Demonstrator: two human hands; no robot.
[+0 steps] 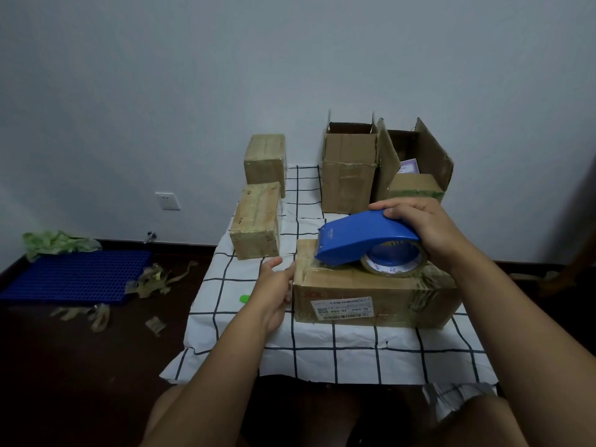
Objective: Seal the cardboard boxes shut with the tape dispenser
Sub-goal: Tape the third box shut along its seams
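A wide cardboard box (374,301) with a white shipping label lies closed on the checked cloth in front of me. My right hand (422,230) grips the rear of a blue tape dispenser (361,241), whose front edge and clear tape roll sit on the box's top. My left hand (274,285) presses against the box's left side, fingers fairly straight. Two taped boxes (256,221) (266,159) stand at the left, one behind the other. At the back stand two open boxes (350,166) (416,162) with flaps up.
The white cloth (322,353) with black grid lines covers a low table. A small green object (244,298) lies on it by my left wrist. On the dark floor at left lie a blue plastic mat (74,275) and several crumpled tape scraps (154,280).
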